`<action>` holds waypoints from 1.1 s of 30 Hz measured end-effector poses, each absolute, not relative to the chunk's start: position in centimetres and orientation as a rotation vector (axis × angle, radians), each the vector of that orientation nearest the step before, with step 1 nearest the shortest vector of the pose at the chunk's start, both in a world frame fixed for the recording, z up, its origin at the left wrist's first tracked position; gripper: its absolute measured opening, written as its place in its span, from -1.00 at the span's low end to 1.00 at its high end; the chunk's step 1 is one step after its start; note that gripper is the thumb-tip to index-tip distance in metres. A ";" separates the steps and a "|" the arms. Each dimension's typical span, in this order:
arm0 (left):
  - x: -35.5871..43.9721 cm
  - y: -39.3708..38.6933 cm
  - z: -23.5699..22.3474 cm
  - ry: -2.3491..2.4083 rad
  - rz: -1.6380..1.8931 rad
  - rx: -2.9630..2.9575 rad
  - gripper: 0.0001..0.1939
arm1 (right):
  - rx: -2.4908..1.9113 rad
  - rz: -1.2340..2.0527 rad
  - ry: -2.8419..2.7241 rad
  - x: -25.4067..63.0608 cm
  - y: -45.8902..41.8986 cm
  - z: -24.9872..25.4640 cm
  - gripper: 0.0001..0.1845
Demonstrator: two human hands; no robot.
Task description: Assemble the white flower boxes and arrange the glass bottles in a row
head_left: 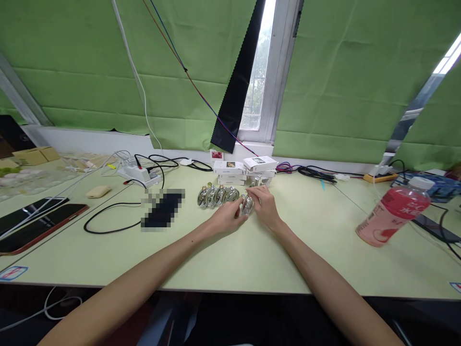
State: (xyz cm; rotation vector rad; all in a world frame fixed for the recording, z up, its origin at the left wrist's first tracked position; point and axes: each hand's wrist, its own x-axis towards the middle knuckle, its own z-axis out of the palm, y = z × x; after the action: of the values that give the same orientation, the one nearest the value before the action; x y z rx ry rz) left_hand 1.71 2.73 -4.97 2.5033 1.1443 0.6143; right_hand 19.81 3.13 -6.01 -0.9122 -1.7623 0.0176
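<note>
Between both hands a shiny, round, silver-coloured item (247, 205) stands on edge near the table top; its exact kind is too small to tell. My left hand (227, 217) pinches it from the left with thumb and fingers. From the right, my right hand (263, 205) has its fingers closed at the item's upper edge. A row of several similar shiny round items (217, 196), with small gold-coloured bits on top, is lined up just left of my hands. Behind my right hand, another shiny piece (256, 180) is partly hidden.
Small white boxes (229, 169) are stacked behind the row. A pink drink bottle (395, 211) stands at the right. Leftward are a blurred-out dark device (163, 210), a power strip (139, 172) with black cables, and phones (43, 226). Green curtains (345, 86) hang behind the table.
</note>
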 end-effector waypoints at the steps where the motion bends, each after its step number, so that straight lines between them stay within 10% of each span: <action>1: 1.7 2.8 -5.0 1.142 0.614 2.503 -0.78 | -0.915 0.024 -1.759 19.8 3.1 -6.0 -0.71; 33: 1.7 3.0 -5.2 1.135 0.614 2.511 -0.77 | -0.915 0.021 -1.714 19.7 3.3 -5.8 -0.84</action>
State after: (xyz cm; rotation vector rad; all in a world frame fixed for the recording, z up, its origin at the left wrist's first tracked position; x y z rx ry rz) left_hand 1.67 2.95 -5.24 2.5112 1.1347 0.6142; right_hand 19.74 3.34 -5.81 -0.9149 -1.7136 0.0211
